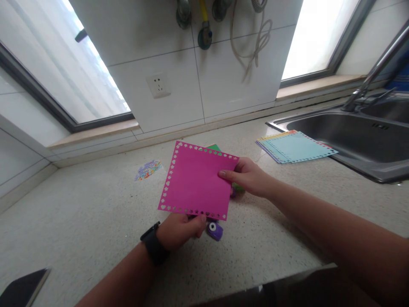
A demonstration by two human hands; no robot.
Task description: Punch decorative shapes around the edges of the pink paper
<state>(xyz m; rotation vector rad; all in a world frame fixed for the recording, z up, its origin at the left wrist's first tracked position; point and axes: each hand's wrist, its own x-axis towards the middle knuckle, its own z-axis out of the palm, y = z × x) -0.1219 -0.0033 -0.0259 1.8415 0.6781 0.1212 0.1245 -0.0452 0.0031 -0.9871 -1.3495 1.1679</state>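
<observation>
A magenta sheet of paper (198, 181) is held up over the counter, tilted. Small punched hearts, stars and flowers run along its top, left and bottom edges. My right hand (251, 175) pinches its right side, thumb on the front and fingers behind. At the bottom edge is my left hand (182, 230), a black watch on its wrist; its thumb lies by the edge and its other fingers are partly hidden. A purple craft punch (215, 231) rests just below the sheet. Behind the sheet, a green paper (213, 147) and a green-and-purple object (237, 187) show only in part.
Paper cut-outs (147, 170) lie in a small colourful pile at left. A stack of punched sheets, light blue on top (295, 147), sits beside the steel sink (338, 132) and faucet (370, 76). A dark flat object (24, 288) occupies the lower left corner.
</observation>
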